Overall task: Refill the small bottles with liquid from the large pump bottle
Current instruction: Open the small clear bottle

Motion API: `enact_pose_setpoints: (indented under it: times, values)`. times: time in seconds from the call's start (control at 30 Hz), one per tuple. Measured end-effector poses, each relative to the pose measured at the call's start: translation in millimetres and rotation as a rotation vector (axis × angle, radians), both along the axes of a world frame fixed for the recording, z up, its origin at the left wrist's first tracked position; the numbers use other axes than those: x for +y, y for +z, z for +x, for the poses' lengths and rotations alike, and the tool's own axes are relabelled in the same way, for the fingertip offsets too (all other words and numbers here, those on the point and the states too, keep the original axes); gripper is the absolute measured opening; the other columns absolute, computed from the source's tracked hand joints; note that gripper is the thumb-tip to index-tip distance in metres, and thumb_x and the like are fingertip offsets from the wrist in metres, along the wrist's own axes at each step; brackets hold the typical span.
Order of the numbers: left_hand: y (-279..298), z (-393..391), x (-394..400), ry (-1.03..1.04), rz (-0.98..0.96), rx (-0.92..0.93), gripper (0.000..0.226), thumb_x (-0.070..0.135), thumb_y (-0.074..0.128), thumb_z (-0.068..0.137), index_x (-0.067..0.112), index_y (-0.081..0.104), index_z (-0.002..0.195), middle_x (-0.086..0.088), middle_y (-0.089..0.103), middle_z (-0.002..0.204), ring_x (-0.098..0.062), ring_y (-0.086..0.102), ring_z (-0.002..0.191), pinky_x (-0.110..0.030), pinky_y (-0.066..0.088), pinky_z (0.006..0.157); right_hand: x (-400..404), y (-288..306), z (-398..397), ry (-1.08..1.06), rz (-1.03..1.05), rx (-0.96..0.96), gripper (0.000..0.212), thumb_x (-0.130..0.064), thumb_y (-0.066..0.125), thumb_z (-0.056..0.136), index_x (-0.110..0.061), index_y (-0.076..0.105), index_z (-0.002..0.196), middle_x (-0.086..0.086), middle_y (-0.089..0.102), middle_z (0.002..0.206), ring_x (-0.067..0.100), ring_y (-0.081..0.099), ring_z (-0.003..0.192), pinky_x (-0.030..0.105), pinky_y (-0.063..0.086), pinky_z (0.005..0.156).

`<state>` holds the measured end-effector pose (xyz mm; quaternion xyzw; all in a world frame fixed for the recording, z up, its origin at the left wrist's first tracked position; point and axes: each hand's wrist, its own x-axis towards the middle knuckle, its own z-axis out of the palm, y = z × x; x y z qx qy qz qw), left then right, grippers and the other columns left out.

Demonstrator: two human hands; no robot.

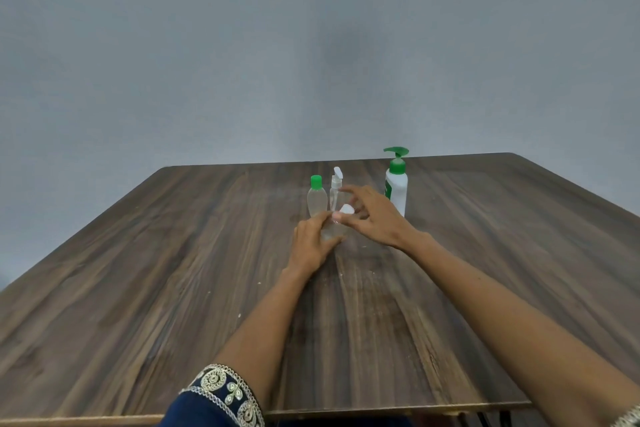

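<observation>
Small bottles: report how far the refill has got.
Done: nothing clearly filled; levels are too faint to read. In hand: the left hand grips a clear bottle on the table, and the right hand pinches its white cap. Left: pumping from the pump bottle, untouched, plus the green-capped bottle and spray bottle.

A dark wood-grain worktop (pixel 173 270) stretches away to a plain grey-blue wall (pixel 242 45), its surface dotted with small pale specks. At its near edge runs a lighter trim strip, with dark legs showing beneath on the right.
</observation>
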<state>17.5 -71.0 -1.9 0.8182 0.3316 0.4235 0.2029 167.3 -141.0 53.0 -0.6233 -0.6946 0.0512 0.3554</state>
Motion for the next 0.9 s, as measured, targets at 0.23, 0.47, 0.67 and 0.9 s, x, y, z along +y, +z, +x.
enact_pose_setpoints:
  times: [0.23, 0.47, 0.67, 0.9]
  values:
    - [3.6, 3.0, 1.0, 0.009, -0.01, 0.024, 0.051, 0.026, 0.08, 0.069, 0.013, 0.063, 0.115, -0.007, 0.07, 0.104, -0.021, 0.064, 0.095, -0.036, 0.051, 0.083, 10.4, 7.7, 3.9, 0.036, -0.11, -0.264, 0.014, -0.021, 0.059, 0.094, -0.011, 0.061, 0.104, 0.0, 0.052, 0.091, 0.016, 0.05, 0.083, 0.031, 0.041, 0.075]
    - [6.6, 2.6, 0.2, 0.01, -0.025, 0.052, 0.052, 0.026, 0.08, 0.07, 0.015, 0.062, 0.117, -0.008, 0.07, 0.104, -0.022, 0.064, 0.095, -0.036, 0.051, 0.083, 13.1, 15.6, 5.8, -0.035, -0.181, -0.293, 0.037, -0.052, 0.049, 0.095, -0.019, 0.06, 0.106, 0.005, 0.063, 0.094, 0.023, 0.057, 0.087, 0.034, 0.043, 0.074]
    - [10.6, 1.8, 2.5, -0.001, -0.074, 0.102, 0.054, 0.027, 0.079, 0.071, 0.012, 0.06, 0.118, -0.009, 0.069, 0.107, -0.022, 0.064, 0.096, -0.032, 0.05, 0.085, 9.0, 25.6, 4.0, 0.067, -0.155, -0.439, 0.018, -0.02, 0.055, 0.097, -0.014, 0.064, 0.111, 0.006, 0.063, 0.104, 0.021, 0.056, 0.097, 0.031, 0.038, 0.076]
    - [17.1, 1.7, 8.8, -0.107, -0.199, 0.221, 0.053, 0.025, 0.074, 0.072, 0.013, 0.056, 0.12, -0.005, 0.063, 0.109, -0.018, 0.06, 0.097, -0.036, 0.051, 0.089, 7.2, 22.3, 13.6, 0.148, 0.049, -0.706, 0.033, 0.007, 0.059, 0.082, -0.019, 0.063, 0.102, -0.003, 0.064, 0.105, 0.017, 0.048, 0.094, 0.04, 0.05, 0.075]
